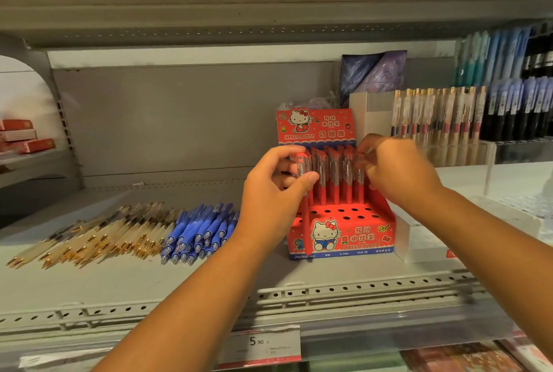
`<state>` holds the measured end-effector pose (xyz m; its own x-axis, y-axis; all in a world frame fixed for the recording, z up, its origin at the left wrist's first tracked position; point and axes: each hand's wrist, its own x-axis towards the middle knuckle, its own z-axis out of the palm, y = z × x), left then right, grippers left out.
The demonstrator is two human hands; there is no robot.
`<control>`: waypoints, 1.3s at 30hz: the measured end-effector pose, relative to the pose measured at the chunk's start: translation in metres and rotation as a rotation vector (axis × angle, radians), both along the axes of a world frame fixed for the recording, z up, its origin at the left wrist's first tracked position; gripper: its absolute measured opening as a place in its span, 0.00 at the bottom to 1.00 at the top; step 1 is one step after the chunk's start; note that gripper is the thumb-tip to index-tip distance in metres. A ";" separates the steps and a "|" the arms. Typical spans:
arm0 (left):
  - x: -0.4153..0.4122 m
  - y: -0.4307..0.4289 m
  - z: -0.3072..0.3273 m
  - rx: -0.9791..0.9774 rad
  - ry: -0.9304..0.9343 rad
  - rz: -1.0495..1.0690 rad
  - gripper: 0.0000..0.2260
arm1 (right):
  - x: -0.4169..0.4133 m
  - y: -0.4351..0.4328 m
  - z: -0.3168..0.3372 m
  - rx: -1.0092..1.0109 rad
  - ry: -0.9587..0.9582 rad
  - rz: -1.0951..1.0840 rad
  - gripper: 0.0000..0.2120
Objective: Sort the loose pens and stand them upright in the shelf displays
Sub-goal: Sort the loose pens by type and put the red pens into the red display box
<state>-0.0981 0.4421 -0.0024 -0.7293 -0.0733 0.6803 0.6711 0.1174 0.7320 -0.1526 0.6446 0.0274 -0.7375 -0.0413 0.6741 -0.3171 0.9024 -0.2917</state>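
A red Hello Kitty display box stands on the shelf, with several red pens upright in its back rows and open holes in front. My left hand grips a red pen that hangs down in front of the box's left side. My right hand has its curled fingers at the tops of the standing red pens on the right; its fingertips are blurred. Loose blue pens and loose gold-tipped clear pens lie in piles to the left.
A clear acrylic display holding gold-clipped pens stands behind right, with dark and blue pens beyond it. A white box sits right of the red box. Red packs lie far left. A price tag marks the shelf's front edge.
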 end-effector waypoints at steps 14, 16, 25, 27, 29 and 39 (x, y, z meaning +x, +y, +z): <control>0.004 0.000 0.014 0.109 0.049 0.026 0.13 | 0.034 -0.037 0.004 -0.384 -0.148 0.607 0.14; 0.004 -0.001 0.017 0.105 0.062 0.034 0.14 | 0.039 -0.045 0.004 -0.483 -0.228 0.746 0.18; 0.002 -0.007 0.019 0.059 0.028 0.080 0.14 | 0.036 -0.065 0.002 -0.511 -0.203 0.804 0.21; 0.001 -0.009 0.014 0.105 -0.083 0.119 0.09 | 0.032 -0.066 0.004 -0.505 -0.174 0.792 0.24; -0.004 -0.013 0.006 0.093 -0.249 0.193 0.09 | 0.028 -0.066 0.007 -0.515 -0.124 0.760 0.26; -0.006 -0.010 -0.017 -0.110 -0.648 0.026 0.16 | 0.003 -0.068 -0.003 -0.446 0.001 0.614 0.30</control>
